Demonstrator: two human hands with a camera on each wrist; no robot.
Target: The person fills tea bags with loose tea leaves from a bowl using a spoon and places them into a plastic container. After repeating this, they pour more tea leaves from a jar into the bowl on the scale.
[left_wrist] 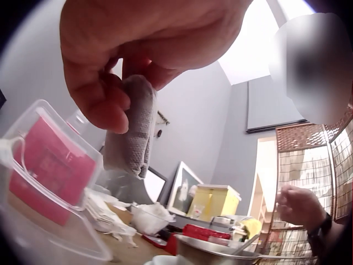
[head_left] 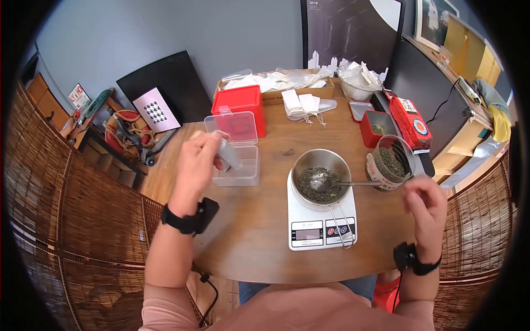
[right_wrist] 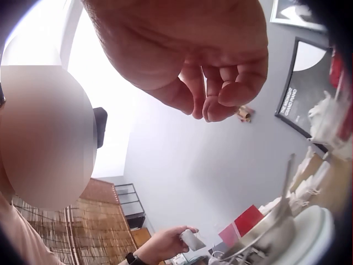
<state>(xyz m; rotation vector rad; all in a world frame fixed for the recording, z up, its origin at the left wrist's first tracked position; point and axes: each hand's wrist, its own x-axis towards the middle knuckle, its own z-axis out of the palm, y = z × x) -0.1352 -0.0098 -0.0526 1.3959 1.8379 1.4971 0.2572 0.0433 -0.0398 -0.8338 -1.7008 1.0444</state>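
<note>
My left hand (head_left: pixel 193 163) pinches a filled tea bag (left_wrist: pixel 132 138) between thumb and fingers. It hangs over the clear plastic box (head_left: pixel 251 175), whose hinged lid stands raised. My right hand (head_left: pixel 428 208) is off to the right above the table, fingers loosely curled with nothing in them. Between the hands, a steel pan (head_left: pixel 301 193) with a wire handle sits on a white kitchen scale (head_left: pixel 298 226). Dried leaves (head_left: pixel 309 188) lie in the pan, and a spoon (head_left: pixel 356 183) rests in them with its handle over the rim.
Behind the box stands a red container (head_left: pixel 238 98). Empty tea bags (head_left: pixel 301 102) with strings lie at the back, before a cardboard tray (head_left: pixel 270 98) of more. A tin of leaves (head_left: pixel 389 176), a red tin (head_left: pixel 367 132) and a red packet (head_left: pixel 409 124) stand at the right.
</note>
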